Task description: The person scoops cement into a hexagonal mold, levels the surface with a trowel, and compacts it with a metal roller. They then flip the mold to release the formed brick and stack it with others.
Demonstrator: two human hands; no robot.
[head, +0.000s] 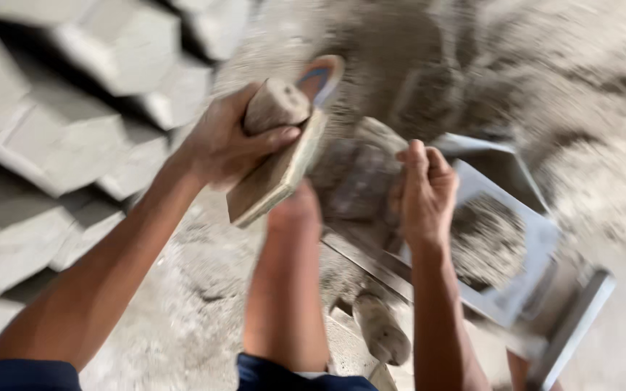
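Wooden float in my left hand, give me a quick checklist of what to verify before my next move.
1. Left hand grips the wooden float by its handle: ok.
2. Right hand rests on the dark mould: ok.
3. Float face clear of the mould: ok, it is lifted and tilted.
4. Metal tray holds grey mix: ok.
5. Mould surface level: cannot tell, blurred.
6. Knee clear of the float: not ok, right beneath it.

Sandy floor under stacked hexagonal concrete blocks.

Paver-casting yard, prob. outdoors; stacked hexagonal concrete blocks; loose cement mix heaped on ground.
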